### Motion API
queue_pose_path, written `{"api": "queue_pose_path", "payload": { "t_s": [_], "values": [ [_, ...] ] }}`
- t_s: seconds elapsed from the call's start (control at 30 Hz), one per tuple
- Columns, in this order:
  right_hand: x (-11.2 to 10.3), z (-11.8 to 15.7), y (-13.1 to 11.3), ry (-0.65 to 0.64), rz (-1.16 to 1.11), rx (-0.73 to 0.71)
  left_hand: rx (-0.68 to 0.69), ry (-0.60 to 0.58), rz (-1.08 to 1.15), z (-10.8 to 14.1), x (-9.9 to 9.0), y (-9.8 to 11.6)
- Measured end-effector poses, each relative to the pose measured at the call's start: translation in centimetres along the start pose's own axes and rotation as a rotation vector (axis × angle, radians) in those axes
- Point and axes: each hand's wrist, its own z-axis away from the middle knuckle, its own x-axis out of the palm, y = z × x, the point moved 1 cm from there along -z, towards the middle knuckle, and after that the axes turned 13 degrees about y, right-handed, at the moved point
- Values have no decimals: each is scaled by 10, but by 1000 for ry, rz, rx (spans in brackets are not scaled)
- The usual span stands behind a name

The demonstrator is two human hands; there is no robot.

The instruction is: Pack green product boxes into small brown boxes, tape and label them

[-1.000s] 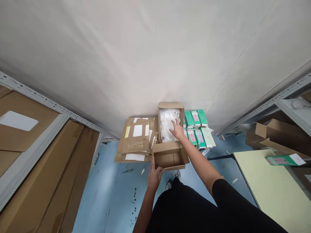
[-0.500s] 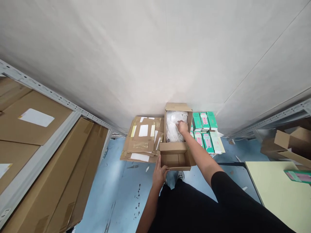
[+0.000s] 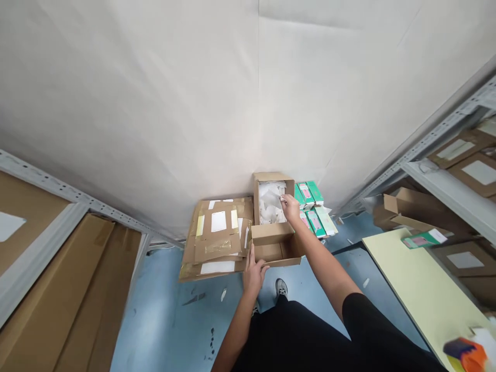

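While L hand [image 3: 253,274] grips ctn [image 3: 273,233] edge, R hand [image 3: 290,208] pinching film [image 3: 272,197] by box [image 3: 271,176] rim, floor [image 3: 158,305] room L

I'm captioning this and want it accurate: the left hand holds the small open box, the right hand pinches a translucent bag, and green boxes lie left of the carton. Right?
Not quite: the green boxes lie right of the carton, as the head view shows. The left hand holds the small open box, and the right hand pinches a translucent bag.
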Motion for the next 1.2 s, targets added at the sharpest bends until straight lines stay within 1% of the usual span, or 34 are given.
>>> {"api": "queue_pose_path", "payload": {
  "t_s": [0.07,0.13,0.2,0.23,0.3,0.33,0.37,0.43,0.5,0.53,0.57,0.63,0.7,0.77,0.83,1.0,1.1,1.2],
  "values": [
    [-19,7,-13,71,-29,-34,6,-10,19,-3,-2,-6],
    [-42,21,-27,112,-44,-74,21,-19,45,-5,-3,-12],
    [-63,45,-41,97,-36,-103,36,-20,72,-5,-4,-16],
    [-71,61,-46,59,-25,-108,40,-19,85,-5,-4,-16],
    [-81,97,-55,-59,6,-85,40,-13,108,-4,-4,-16],
    [-82,117,-58,-135,30,-48,41,-8,117,-3,-4,-14],
    [-83,135,-59,-223,58,8,47,-2,126,-3,-4,-11],
    [-81,166,-58,-439,102,139,78,0,140,-1,-5,-4],
    [-82,186,-55,-614,122,246,126,-12,147,1,-5,5],
    [-85,191,-52,-657,124,276,151,-21,146,3,-5,10],
    [-90,193,-50,-671,121,289,173,-30,143,4,-5,14],
    [-106,192,-42,-642,114,287,204,-38,133,9,-1,24],
    [-128,187,-32,-594,123,277,226,-36,125,13,7,37],
    [-155,185,-17,-533,151,290,253,-41,122,17,19,54],
    [-186,188,1,-467,175,320,293,-54,123,21,36,77],
    [-275,213,58,-284,163,428,432,-100,166,40,87,147],
    [-332,234,101,-148,155,490,533,-152,199,57,124,194],
    [-392,260,147,-32,179,545,624,-242,218,76,163,247]
  ]
}}
